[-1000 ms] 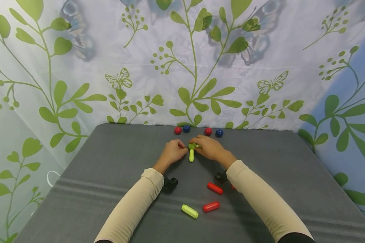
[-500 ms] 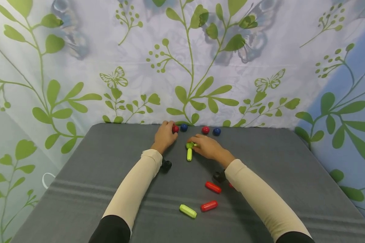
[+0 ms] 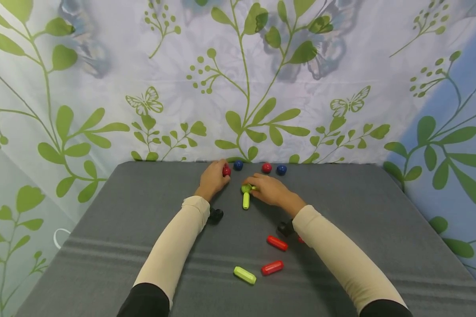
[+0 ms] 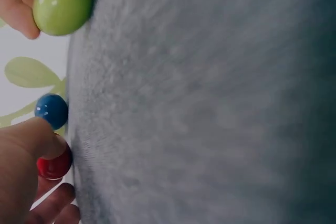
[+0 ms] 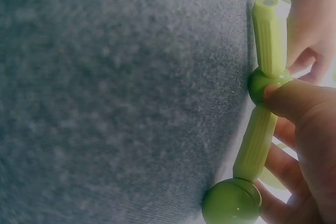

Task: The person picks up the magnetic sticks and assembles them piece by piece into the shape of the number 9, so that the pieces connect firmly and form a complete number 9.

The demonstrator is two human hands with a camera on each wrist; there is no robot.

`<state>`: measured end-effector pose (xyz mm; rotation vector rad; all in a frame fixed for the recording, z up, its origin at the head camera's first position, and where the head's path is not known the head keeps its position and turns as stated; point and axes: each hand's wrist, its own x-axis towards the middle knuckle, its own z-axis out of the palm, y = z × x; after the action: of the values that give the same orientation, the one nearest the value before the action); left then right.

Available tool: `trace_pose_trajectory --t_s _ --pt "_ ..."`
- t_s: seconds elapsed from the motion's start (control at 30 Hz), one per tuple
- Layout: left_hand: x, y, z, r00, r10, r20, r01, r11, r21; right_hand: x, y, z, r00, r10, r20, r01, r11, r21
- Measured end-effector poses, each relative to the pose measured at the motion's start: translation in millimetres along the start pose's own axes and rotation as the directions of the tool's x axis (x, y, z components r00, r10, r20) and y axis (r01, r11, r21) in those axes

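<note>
At the back of the table my left hand [image 3: 212,179] holds a red ball [image 4: 54,166] between thumb and fingers. Right of it sits a blue ball [image 4: 51,110]. My right hand [image 3: 273,191] pinches a joined toy piece of green balls and yellow-green sticks, its thumb on one green ball [image 5: 256,88]. From that ball one stick [image 5: 269,35] points away, and another stick [image 5: 255,142] leads to a second green ball [image 5: 230,203]. In the head view a stick [image 3: 246,201] of this piece points toward the near side; the fingers partly hide the rest.
Another red ball [image 3: 266,167] and blue ball [image 3: 281,170] stand at the back edge of the grey table [image 3: 143,237]. Nearer lie red sticks [image 3: 277,243] and a loose yellow-green stick [image 3: 244,275]. A leaf-printed curtain [image 3: 174,88] hangs behind.
My left hand has left the green piece, reached back and left, and taken hold of the red ball, bringing it slightly nearer. My right hand keeps its hold on the green piece.
</note>
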<state>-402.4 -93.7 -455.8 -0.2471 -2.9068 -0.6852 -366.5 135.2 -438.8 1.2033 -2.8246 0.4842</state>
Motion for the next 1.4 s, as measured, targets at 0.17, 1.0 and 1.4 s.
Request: trace_pose_trajectory --t_s 0.17,1.0,1.4 --pt "-17.5 0.1 -3.1 0.999 0.05 0.011 -0.05 0.998 -0.039 -0.3 -2 -1 1.0 0.002 0.019 -0.002 1.0 -0.003" --pt "-130.1 43.3 -22.1 0.914 0.342 0.219 -0.329 0.94 -0.095 1.5 -9 -6 0.999 0.03 0.042 -0.031 0.999 0.019" --pt "-120.1 49.0 -12.7 0.928 0.308 0.21 -0.297 0.951 -0.082 0.0 -10 -7 0.999 0.028 0.042 -0.029 1.0 0.012"
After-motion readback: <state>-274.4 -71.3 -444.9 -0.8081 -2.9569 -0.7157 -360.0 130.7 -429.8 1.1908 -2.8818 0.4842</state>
